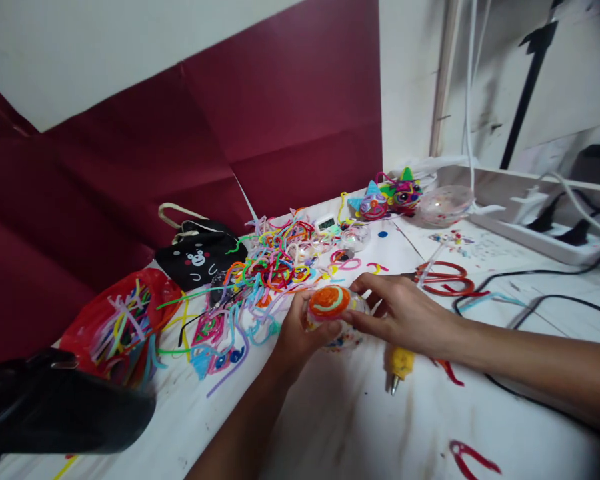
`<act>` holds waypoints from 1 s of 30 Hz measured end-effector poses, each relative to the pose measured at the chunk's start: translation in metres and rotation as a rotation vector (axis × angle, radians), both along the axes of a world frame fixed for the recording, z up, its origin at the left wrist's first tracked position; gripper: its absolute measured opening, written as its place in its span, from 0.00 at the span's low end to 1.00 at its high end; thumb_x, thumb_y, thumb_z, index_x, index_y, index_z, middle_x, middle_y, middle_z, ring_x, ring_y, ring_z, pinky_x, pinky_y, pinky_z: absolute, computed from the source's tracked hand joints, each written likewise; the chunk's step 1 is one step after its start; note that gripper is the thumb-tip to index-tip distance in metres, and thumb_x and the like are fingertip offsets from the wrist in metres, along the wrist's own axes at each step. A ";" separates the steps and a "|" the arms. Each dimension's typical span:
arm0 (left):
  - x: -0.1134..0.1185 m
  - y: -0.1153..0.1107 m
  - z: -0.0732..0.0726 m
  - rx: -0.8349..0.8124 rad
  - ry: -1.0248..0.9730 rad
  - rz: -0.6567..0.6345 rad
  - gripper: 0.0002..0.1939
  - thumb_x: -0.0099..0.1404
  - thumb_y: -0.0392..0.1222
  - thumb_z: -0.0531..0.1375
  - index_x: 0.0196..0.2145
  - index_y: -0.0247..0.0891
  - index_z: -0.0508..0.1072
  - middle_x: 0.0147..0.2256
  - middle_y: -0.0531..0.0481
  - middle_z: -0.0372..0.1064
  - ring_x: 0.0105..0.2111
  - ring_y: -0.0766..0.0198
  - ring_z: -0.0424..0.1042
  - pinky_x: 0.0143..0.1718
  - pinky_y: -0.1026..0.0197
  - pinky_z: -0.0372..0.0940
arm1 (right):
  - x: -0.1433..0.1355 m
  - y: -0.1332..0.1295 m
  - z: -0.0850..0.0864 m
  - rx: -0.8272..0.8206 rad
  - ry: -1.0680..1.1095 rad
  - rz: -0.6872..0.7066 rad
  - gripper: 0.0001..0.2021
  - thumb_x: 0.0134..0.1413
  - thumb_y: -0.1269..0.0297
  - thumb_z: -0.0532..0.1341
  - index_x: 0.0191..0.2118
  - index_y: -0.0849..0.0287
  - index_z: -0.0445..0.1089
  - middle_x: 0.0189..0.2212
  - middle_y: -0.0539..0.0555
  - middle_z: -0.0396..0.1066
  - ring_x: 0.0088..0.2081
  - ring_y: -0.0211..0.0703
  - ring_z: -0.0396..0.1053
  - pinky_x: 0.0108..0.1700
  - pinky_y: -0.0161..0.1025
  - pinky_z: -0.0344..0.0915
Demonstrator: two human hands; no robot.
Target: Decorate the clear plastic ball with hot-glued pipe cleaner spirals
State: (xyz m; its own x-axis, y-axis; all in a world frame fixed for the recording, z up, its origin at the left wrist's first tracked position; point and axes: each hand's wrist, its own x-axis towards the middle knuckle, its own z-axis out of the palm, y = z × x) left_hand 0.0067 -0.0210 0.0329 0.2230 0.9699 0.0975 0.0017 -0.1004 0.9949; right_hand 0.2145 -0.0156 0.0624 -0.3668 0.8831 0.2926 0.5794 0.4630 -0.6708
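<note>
A clear rounded plastic piece (349, 339) with colourful bits showing in it is between my two hands above the white table. On its near face sits an orange disc (329, 301) with a pale green curved line. My left hand (300, 333) grips the piece from the left, thumb along the lower edge of the disc. My right hand (397, 313) holds it from the right, thumb and fingers pressed at the disc's right side. Below my right hand lies a yellow pen-like item (401, 362) with a metal tip.
Tangled pipe cleaners (275, 257) cover the table's back left, beside a red bag (125, 327) and a black pouch (195, 257). Orange-handled scissors (447, 277), a black cable (510, 272) and a power strip (570, 243) lie right. A black container (80, 407) stands front left.
</note>
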 end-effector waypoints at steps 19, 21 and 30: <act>0.006 -0.003 -0.001 0.129 0.322 -0.024 0.27 0.53 0.48 0.68 0.49 0.39 0.68 0.45 0.46 0.73 0.44 0.54 0.72 0.45 0.57 0.66 | 0.018 -0.007 -0.006 0.368 -0.302 0.199 0.16 0.64 0.55 0.55 0.44 0.62 0.71 0.36 0.60 0.76 0.36 0.47 0.74 0.37 0.42 0.68; 0.008 -0.005 0.002 0.143 0.356 -0.014 0.26 0.53 0.46 0.68 0.49 0.39 0.69 0.44 0.47 0.73 0.43 0.54 0.72 0.45 0.57 0.65 | 0.019 -0.007 -0.009 0.532 -0.310 0.239 0.14 0.66 0.60 0.54 0.41 0.64 0.72 0.34 0.61 0.76 0.36 0.46 0.73 0.36 0.41 0.68; 0.009 -0.005 0.006 0.148 0.403 -0.005 0.25 0.53 0.47 0.67 0.48 0.38 0.69 0.42 0.47 0.73 0.41 0.54 0.71 0.43 0.57 0.65 | 0.020 -0.002 -0.008 0.916 -0.417 0.361 0.11 0.66 0.72 0.52 0.36 0.64 0.71 0.30 0.58 0.71 0.32 0.44 0.64 0.33 0.43 0.61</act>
